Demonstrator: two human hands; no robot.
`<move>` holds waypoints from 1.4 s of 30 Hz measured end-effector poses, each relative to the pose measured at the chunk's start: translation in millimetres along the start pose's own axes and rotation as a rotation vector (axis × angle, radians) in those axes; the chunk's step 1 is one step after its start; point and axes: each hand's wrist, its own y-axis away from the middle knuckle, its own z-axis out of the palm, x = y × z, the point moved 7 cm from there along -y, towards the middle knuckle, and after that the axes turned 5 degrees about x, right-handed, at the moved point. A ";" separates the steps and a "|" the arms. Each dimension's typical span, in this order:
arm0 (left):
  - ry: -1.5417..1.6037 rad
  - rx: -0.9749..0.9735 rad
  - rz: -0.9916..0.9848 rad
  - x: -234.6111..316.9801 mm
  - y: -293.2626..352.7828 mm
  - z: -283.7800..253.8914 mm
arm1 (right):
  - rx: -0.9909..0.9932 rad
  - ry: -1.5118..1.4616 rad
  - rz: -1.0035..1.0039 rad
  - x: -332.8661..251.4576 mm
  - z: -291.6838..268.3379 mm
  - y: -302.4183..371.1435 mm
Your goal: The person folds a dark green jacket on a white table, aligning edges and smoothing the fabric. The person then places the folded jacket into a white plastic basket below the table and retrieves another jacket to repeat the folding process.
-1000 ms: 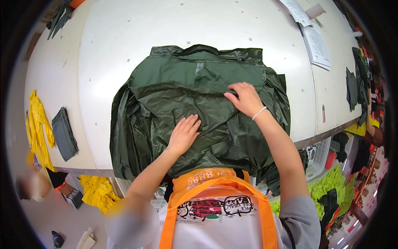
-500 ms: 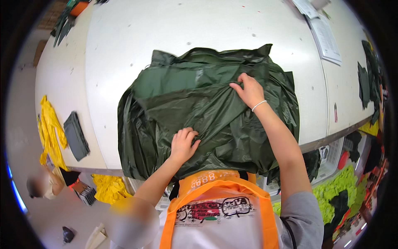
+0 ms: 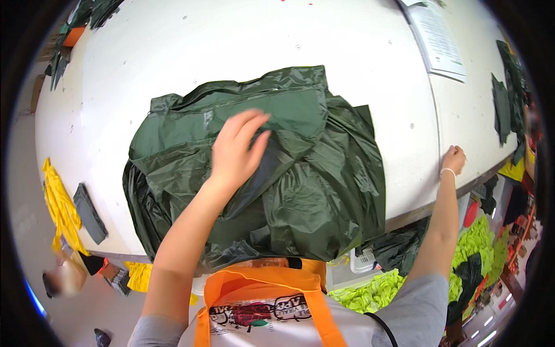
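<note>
One dark green garment [image 3: 300, 188] lies spread and creased on the white table [image 3: 378, 81], directly below the fingers of your left hand [image 3: 234, 155]. Its long axis runs across you, left to right; its far edge slants away from you toward the right. Your left hand is the nearer one. Its fingers are bent with the thumb standing apart, and they grip nothing visible; blur prevents you from confirming whether the fingertips touch the fabric. A smoother green panel [image 3: 295, 111] extends to both sides of these fingertips, and looser, wrinkled fabric lies between them and your body.

Your right hand [image 3: 455, 159] is apart from the garment, beyond its right side. Its fingers are curled in; you cannot tell whether they close on anything. From these fingers, the garment lies to the left, with a strip of table between. A white bracelet [image 3: 448, 171] sits at the wrist just behind them. Printed sheets [image 3: 440, 46] lie farther ahead of the right fingers; dark flat fabric [image 3: 501, 110] lies ahead and to their right. A yellow garment [image 3: 60, 202] lies well to the left of your left fingers
</note>
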 end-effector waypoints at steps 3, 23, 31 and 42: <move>0.057 -0.032 0.075 10.1 -62.0 50.7 | 0.011 0.039 -0.018 -6.4 -40.5 19.7; 0.055 -0.120 0.068 -18.4 -93.4 122.6 | -0.113 -0.650 -0.467 -161.1 -101.6 89.4; 0.103 -0.124 0.021 -12.2 -99.0 122.9 | -0.218 -0.647 -0.821 -344.5 -120.7 199.0; 0.103 -0.129 0.027 -11.5 -97.5 121.1 | -0.151 -0.454 -0.864 -361.4 -105.5 205.7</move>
